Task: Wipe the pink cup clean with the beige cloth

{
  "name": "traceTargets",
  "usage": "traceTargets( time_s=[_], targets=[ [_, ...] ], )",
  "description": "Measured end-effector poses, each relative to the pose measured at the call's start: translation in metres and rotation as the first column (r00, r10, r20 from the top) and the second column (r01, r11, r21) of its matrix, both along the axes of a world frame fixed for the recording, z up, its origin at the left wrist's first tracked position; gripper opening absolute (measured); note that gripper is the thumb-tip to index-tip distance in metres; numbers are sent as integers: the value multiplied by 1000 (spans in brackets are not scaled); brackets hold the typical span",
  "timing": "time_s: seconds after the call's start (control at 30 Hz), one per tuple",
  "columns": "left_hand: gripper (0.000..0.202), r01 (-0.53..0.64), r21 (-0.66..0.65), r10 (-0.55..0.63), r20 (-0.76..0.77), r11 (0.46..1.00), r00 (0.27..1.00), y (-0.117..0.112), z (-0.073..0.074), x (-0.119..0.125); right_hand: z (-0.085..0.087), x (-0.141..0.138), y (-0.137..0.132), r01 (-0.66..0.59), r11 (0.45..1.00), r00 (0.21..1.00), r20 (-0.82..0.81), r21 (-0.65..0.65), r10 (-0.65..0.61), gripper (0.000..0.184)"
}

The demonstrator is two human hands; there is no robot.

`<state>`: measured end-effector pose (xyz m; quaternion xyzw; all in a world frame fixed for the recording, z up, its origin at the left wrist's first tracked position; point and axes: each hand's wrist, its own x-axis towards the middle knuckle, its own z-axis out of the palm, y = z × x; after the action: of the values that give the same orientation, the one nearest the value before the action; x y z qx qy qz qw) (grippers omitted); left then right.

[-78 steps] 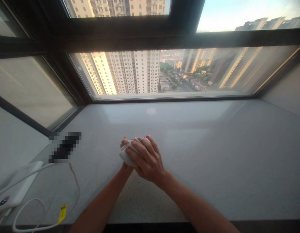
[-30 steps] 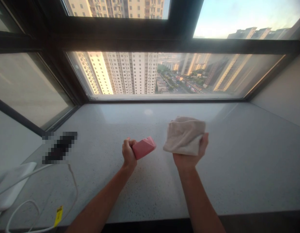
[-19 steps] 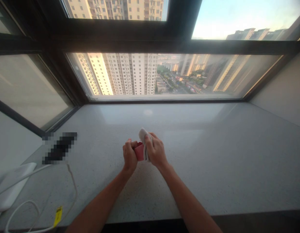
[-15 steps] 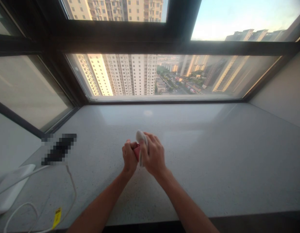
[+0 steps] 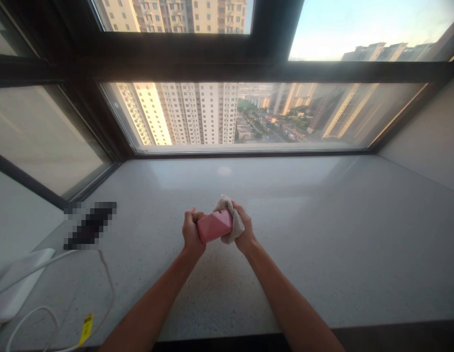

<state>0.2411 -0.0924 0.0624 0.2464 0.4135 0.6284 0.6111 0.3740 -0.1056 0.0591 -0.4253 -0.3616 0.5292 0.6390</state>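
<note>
Above the middle of the sill, a pink box-like object (image 5: pixel 215 226) with angled faces and a small notch in its upper edge is held in the air. My left hand (image 5: pixel 192 230) is closed round its left end, thumb up. A light grey cloth (image 5: pixel 234 226) is bunched in my right hand (image 5: pixel 246 229) and wraps the object's right end. Most of my right fingers are hidden behind the cloth. What kind of thing the pink object is, I cannot tell.
The pale speckled sill (image 5: pixel 322 244) runs up to a dark window frame (image 5: pixel 227 155). On the left lie a blurred-out dark item (image 5: pixel 90 226), a white flat device (image 5: pixel 23 283) and a white cable (image 5: pixel 111 283) with a yellow tag (image 5: pixel 86 330).
The pink object has turned so its broad face shows. My right hand with the cloth has shifted right, from in front of the object to its right end.
</note>
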Motion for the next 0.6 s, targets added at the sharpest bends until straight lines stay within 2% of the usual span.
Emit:
traceTargets(
  time_s=[0.07,0.13,0.2,0.27,0.3,0.33,0.4,0.47,0.53,0.6],
  targets=[
    [60,36,114,-23,-108,993,994,0,-3,-1,6,0,-8,81,995,988,129,59,-88,47],
    [62,87,233,-25,-254,969,967,-3,-6,-2,17,2,-17,62,975,905,400,215,-146,50],
    [61,130,280,-18,-368,951,930,-9,-9,0,29,3,-25,-47,926,703,671,374,-236,48],
    [60,106,249,3,-405,963,915,-14,-10,2,38,1,-31,-138,883,477,812,448,-338,41],
    [59,77,224,19,-397,972,918,-15,-9,3,41,0,-34,-161,876,406,839,455,-361,38],
    [59,48,200,32,-376,979,926,-16,-9,3,42,-1,-35,-177,875,383,850,452,-362,37],
    [60,33,155,16,-306,987,952,-14,-6,2,40,-1,-35,-215,872,456,835,439,-308,37],
    [62,89,97,-66,-223,991,973,-10,-3,-2,36,3,-31,-245,874,604,771,420,-202,42],
    [63,152,25,-148,-124,988,981,-6,-1,-5,28,8,-24,-237,899,756,652,367,-67,48],
    [64,197,-39,-198,-13,980,980,-4,1,-8,17,10,-17,-190,943,883,467,272,44,52]
  ],
)
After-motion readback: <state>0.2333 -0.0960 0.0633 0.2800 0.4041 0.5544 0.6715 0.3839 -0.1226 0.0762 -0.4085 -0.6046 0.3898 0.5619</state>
